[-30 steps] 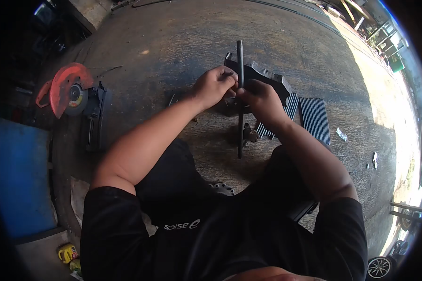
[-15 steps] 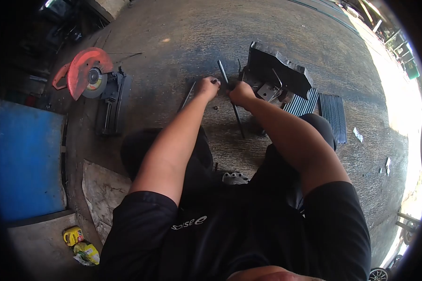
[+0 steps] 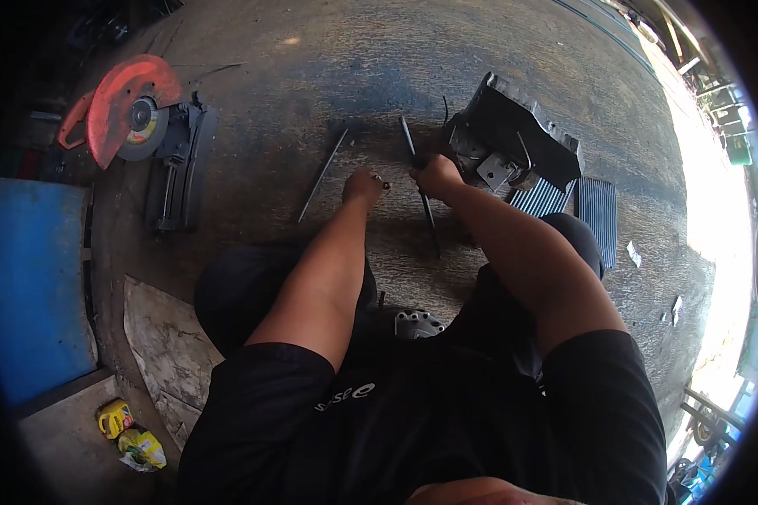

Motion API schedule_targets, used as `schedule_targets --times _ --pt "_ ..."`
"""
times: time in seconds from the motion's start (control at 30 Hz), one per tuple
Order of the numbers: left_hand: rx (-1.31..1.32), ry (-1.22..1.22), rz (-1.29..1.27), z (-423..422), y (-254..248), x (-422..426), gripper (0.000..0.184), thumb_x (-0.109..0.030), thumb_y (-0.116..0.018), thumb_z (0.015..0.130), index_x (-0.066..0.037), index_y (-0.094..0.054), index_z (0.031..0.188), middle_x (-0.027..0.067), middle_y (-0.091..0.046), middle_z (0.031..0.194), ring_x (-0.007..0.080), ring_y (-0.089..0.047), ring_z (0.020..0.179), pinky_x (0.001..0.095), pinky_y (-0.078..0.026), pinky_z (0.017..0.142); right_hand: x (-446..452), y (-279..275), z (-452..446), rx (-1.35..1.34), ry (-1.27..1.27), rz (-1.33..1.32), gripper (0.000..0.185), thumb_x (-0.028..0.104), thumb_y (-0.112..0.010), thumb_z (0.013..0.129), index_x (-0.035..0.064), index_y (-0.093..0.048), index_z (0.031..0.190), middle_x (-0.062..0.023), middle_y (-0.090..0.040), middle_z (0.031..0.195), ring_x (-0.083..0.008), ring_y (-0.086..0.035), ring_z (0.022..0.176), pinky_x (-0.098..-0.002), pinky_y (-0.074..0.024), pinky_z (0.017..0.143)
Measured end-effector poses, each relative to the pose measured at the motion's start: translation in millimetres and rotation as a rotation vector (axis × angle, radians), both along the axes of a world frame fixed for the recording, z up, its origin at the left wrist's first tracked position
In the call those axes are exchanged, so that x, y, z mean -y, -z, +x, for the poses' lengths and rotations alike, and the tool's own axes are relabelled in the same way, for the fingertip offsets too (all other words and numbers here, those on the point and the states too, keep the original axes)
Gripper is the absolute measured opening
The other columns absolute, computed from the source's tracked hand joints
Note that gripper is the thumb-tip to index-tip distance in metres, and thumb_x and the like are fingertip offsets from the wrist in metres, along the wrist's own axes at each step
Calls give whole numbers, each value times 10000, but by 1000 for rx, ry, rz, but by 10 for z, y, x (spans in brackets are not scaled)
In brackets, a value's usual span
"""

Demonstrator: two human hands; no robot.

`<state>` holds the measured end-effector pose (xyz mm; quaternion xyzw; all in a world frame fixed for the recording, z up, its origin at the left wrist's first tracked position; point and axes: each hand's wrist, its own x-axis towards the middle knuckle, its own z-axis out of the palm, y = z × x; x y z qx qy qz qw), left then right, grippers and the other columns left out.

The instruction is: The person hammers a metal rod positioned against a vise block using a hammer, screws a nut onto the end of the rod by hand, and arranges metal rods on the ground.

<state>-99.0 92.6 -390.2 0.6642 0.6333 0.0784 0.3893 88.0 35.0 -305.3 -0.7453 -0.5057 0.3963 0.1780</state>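
Note:
A dark metal rod (image 3: 429, 224) slants across the middle, and my right hand (image 3: 438, 178) is closed around it. My left hand (image 3: 363, 187), to the left of the rod, has its fingers curled near a small dark piece (image 3: 386, 183) that is too small to identify. A second thin rod (image 3: 322, 176) lies on the worn floor, left of my left hand. Just beyond my right hand stands a black metal assembly (image 3: 522, 126) with a jagged edge and a plate with a hole (image 3: 494, 171).
A red-guarded cut-off saw (image 3: 135, 114) stands at the left, above a blue panel (image 3: 38, 286). Ribbed dark plates (image 3: 596, 220) lie at the right. A bolted metal part (image 3: 418, 324) sits between my legs. Yellow containers (image 3: 115, 418) are at lower left.
My hands have moved apart. The rod went from upright between both hands to slanted in my right hand alone. My left hand moved lower, and the thin floor rod came into fuller view.

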Motion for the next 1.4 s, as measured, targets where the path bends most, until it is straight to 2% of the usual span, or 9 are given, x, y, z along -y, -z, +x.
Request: schedule_targets --times 0.07,0.17,0.3,0.57,0.87,1.1,1.2,1.27,1.4 --pt "-71 -83 -102 -10 -62 -29 341 -190 -588 830 -27 -633 1127 242 -625 1142 396 -591 1083 450 -468 926 -31 59 -15 -8 10 -1 356 310 -670 767 64 -702 1022 -200 -682 978 -354 -645 985 -414 -507 881" --pt "-78 -173 -8 -43 -311 107 381 -193 -587 829 -19 -606 1167 244 -608 1183 393 -575 1120 441 -455 953 -56 60 -72 59 -50 -1 321 236 -651 833 20 -668 1070 -113 -692 759 -196 -692 659 -339 -558 665" --pt "-159 -148 -68 -71 -163 67 390 -191 -582 827 -3 -601 1168 250 -612 1172 386 -558 1152 434 -439 978 -68 -74 -113 45 -90 1 332 233 -650 826 24 -668 1084 -115 -695 767 -199 -694 665 -337 -558 669" --pt "440 -75 -513 249 -70 169 307 -300 -548 894 -47 -622 1052 108 -691 907 222 -657 648 368 -516 607 -84 -104 -105 90 -34 63 366 283 -666 812 22 -669 1068 -158 -710 879 -265 -708 797 -364 -554 762" --pt "1008 -186 -664 553 -617 475 355 -417 -471 957 -78 -577 935 77 -604 725 191 -590 590 340 -484 550 -56 -378 -64 192 19 -13 384 345 -654 806 -22 -709 907 -205 -699 888 -325 -690 887 -388 -549 797" --pt "686 -84 -584 583 -109 498 480 -507 -398 972 -73 -562 849 78 -559 667 181 -533 487 366 -458 503 259 -144 204 465 -472 3 394 365 -573 871 -1 -708 927 -205 -686 973 -363 -659 955 -428 -522 858" --pt "337 -31 -400 766 234 795 547 -541 -360 972 -68 -568 793 92 -553 660 188 -535 493 372 -467 503 507 -35 431 610 -640 -324 434 424 -543 870 81 -696 1088 -146 -657 1153 -296 -632 1076 -414 -511 901" --pt "144 68 114 918 948 986 660 -580 -338 949 -5 -647 850 168 -624 678 323 -630 571 454 -490 575 742 -169 545 558 -599 -487 433 423 -537 881 103 -677 1137 -121 -649 1183 -280 -624 1098 -420 -508 910" --pt "325 57 -252 991 117 1295 667 -605 -362 936 -9 -648 846 141 -612 663 307 -617 560 442 -485 568 1087 798 1104 545 -713 -631 433 335 -611 821 142 -629 1208 -127 -653 1169 -299 -623 1088 -435 -511 889"
